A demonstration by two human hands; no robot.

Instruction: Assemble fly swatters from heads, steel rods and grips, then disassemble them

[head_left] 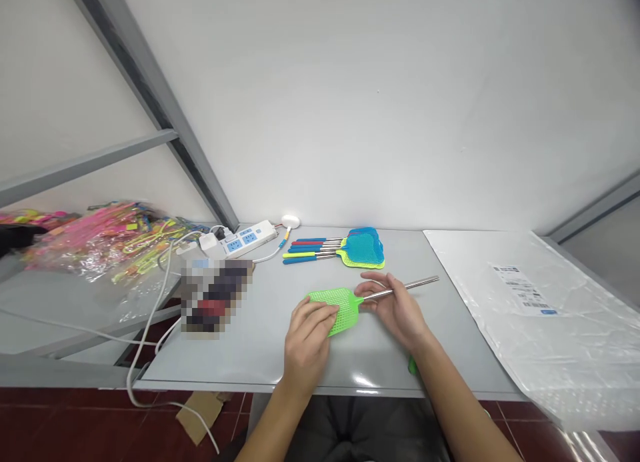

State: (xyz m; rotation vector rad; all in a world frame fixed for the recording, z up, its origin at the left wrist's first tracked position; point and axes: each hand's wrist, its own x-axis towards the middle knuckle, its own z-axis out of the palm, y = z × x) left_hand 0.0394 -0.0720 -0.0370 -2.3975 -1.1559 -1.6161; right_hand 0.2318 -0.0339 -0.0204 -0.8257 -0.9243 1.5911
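Observation:
A green fly swatter point(345, 321) with a mesh head and a bare metal rod lies across both my hands, above the grey table. My left hand point(307, 335) grips the mesh head, its fingers laid over the near face. Around the lower rod, close to the green neck, my right hand point(400, 313) is loosely curled, thumb in front and fingers behind. The rod's free end points right. A small green piece point(412, 365) is partly hidden under my right forearm. Behind my hands lies a stack of fly swatters point(363, 247) with blue and yellow-green heads, their handles pointing left.
A white power strip point(250, 239) with plugs and cables stands at the back left, near a blurred-out object point(217, 299). Bagged colourful items point(115, 239) fill the left shelf. A white plastic bag point(530, 315) with a label covers the table's right end.

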